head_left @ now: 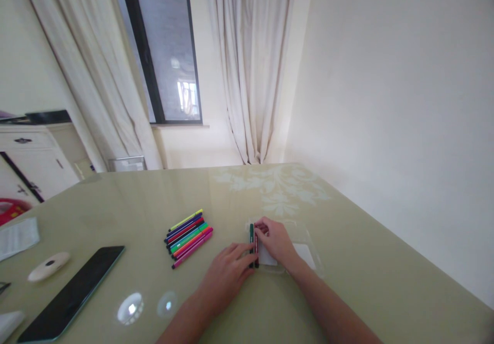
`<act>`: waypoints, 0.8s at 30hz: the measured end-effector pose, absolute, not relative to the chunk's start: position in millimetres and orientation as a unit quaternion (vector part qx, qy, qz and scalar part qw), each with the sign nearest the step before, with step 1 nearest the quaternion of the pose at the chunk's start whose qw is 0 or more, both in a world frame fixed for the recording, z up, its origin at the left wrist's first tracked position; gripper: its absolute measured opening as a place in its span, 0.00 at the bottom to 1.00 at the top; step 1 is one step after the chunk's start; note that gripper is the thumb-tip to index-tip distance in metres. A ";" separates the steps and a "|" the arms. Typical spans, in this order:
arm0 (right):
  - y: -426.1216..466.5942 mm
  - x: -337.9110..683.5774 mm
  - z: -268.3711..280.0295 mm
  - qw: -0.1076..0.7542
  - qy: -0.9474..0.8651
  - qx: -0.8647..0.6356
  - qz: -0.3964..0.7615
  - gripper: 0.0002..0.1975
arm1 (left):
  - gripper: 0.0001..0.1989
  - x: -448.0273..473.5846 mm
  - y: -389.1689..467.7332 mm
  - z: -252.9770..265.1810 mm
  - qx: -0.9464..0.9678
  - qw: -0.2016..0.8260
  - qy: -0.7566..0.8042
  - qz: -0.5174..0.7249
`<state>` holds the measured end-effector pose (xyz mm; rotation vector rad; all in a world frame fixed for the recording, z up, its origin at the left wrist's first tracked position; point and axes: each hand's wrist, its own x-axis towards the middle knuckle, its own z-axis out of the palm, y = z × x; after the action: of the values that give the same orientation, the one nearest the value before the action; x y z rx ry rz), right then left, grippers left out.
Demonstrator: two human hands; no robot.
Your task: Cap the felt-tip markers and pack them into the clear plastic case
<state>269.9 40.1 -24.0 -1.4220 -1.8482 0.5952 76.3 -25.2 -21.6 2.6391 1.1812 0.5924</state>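
A dark green felt-tip pen [251, 231] and a dark red felt-tip pen [256, 249] stand side by side lengthwise at the left edge of a clear plastic case [315, 254]. My right hand [278, 241] is closed, its thumb and fingers pinching the upper part of the dark red pen. My left hand [230, 267] has its fingers and thumb closed around the lower ends of the two pens. A white card [304, 255] shows inside the case, partly hidden behind my right hand and wrist.
Left of my hands lies a row of several coloured felt-tip pens [189, 237]. Farther left are a black-screened phone or tablet [73, 292], a cream oval device [49, 267] and a paper sheet [18, 237]. A wall [405, 128] borders the table's right edge.
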 end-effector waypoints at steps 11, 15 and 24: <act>36.3 274.6 -23.5 0.302 -0.755 -0.567 0.132 0.12 | 0.20 78.5 -23.1 -30.8 0.905 0.082 0.367 0.199; 37.5 276.1 -24.3 0.312 -0.754 -0.558 0.149 0.09 | 0.18 78.0 -23.6 -30.8 0.904 0.076 0.367 0.204; 35.1 273.4 -18.4 0.287 -0.768 -0.562 0.108 0.08 | 0.19 78.0 -24.0 -34.6 0.915 0.016 0.360 0.181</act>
<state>273.4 35.1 -18.4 -1.5025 -2.0506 0.2897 78.0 -24.0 -34.6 2.8450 1.1198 0.5621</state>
